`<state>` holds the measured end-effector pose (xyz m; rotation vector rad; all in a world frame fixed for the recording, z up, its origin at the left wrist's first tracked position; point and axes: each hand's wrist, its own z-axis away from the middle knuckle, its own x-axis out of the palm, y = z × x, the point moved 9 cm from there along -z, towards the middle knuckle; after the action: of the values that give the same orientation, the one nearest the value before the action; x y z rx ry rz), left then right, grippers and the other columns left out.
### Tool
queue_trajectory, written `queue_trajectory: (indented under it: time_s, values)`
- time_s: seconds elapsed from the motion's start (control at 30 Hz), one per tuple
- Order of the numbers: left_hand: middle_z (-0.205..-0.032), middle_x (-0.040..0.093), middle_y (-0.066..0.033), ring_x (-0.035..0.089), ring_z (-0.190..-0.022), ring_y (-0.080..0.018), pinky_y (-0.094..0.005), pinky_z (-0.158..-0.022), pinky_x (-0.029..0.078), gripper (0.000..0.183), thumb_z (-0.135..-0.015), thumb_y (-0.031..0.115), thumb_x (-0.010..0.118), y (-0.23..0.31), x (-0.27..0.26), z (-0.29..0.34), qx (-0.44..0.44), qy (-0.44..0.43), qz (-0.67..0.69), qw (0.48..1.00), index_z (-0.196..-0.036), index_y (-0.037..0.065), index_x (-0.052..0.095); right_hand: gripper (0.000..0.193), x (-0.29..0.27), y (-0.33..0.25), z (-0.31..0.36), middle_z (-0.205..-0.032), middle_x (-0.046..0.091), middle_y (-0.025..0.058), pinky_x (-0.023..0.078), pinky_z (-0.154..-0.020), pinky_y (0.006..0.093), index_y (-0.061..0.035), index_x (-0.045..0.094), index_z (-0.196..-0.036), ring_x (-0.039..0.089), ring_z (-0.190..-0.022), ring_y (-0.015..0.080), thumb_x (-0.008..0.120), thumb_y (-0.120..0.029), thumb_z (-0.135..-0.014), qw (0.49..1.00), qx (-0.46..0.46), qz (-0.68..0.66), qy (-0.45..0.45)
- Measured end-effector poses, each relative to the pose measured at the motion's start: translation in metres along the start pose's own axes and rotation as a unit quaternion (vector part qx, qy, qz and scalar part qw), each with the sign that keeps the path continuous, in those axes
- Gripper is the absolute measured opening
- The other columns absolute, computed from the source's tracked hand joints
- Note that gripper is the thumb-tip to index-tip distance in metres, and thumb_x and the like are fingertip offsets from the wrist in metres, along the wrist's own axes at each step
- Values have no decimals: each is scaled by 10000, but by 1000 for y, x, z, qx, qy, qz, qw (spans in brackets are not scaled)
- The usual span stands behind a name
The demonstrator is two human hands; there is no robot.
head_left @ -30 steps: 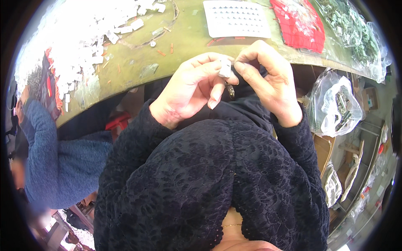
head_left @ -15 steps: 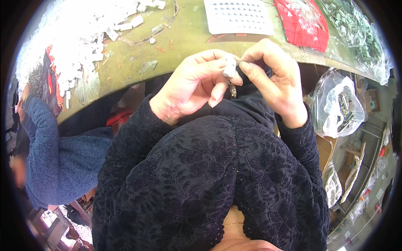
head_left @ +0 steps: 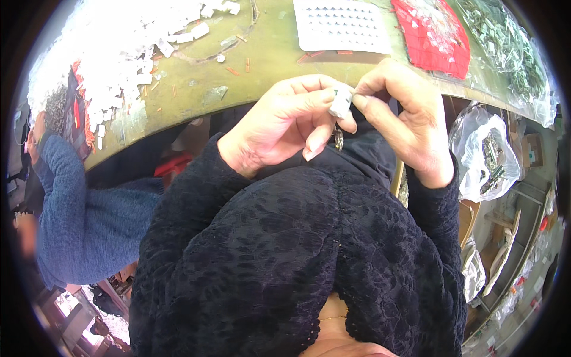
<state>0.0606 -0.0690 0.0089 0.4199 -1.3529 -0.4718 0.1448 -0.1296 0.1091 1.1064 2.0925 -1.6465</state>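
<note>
My left hand point(head_left: 288, 119) is closed, its thumb and fingers pinching a small white card-like piece point(head_left: 341, 103) in front of my body. A short, shiny, brownish patterned piece point(head_left: 339, 138) hangs just under it; how the two are joined is hidden. At the right edge of the white piece, my right hand point(head_left: 410, 122) pinches with thumb and forefinger. Whatever lies between those fingertips is too small to make out. Both hands hover by the near edge of the greenish table point(head_left: 196, 77).
A white board point(head_left: 342, 43) with rows of small grey pieces lies beyond my hands. Near it sits a red cloth point(head_left: 410, 50) bearing clear bits. Green packets point(head_left: 505, 53) fill the right end, white pieces point(head_left: 113, 47) the left. A plastic bag point(head_left: 470, 166) hangs right; a co-worker's blue sleeve point(head_left: 65, 226) is left.
Both hands have shifted slightly right and down in the picture, along with the white piece. The white piece is turned a little, and the grips look the same.
</note>
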Motion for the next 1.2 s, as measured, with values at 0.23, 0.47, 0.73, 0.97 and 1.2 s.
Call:
queue_trajectory:
  time_s: [0.23,0.47,0.73,0.97,1.2]
  values:
    - [-910,664,-142,512,-481,-104,-231,-405,434,323,-981,229,516,3,-1,-1,27,18,-8,999,-1192,-12,555,59,-10,12,7,-778,633,76,485,-651,284,-28,641,-873,622,-711,183,646,-21,-815,995,32,-42,88]
    - [-909,660,-132,511,-474,-108,-225,-397,434,315,-973,258,529,3,-4,0,40,35,-25,998,-1149,-2,552,65,6,-3,8,-773,606,47,466,-638,238,-2,625,-864,571,-687,120,648,25,-809,997,-23,42,60]
    - [-921,681,-187,575,-510,-142,-229,-430,466,275,-967,220,554,2,0,0,38,-3,16,999,-1086,-27,575,55,7,0,10,-772,601,40,460,-664,242,-3,612,-865,567,-704,113,631,3,-814,999,3,-5,39]
    - [-917,684,-189,586,-513,-142,-227,-434,468,274,-967,216,550,-1,-3,2,19,-7,7,1000,-1093,-26,570,53,6,4,9,-775,601,39,457,-662,250,-2,611,-868,555,-699,118,619,-6,-816,999,24,2,41]
    - [-910,679,-181,566,-485,-142,-236,-412,454,269,-968,230,544,-3,-5,-1,21,2,-5,1000,-1075,-16,564,53,8,4,12,-770,595,36,451,-654,247,-5,605,-861,548,-694,117,624,-18,-814,999,10,-6,36]
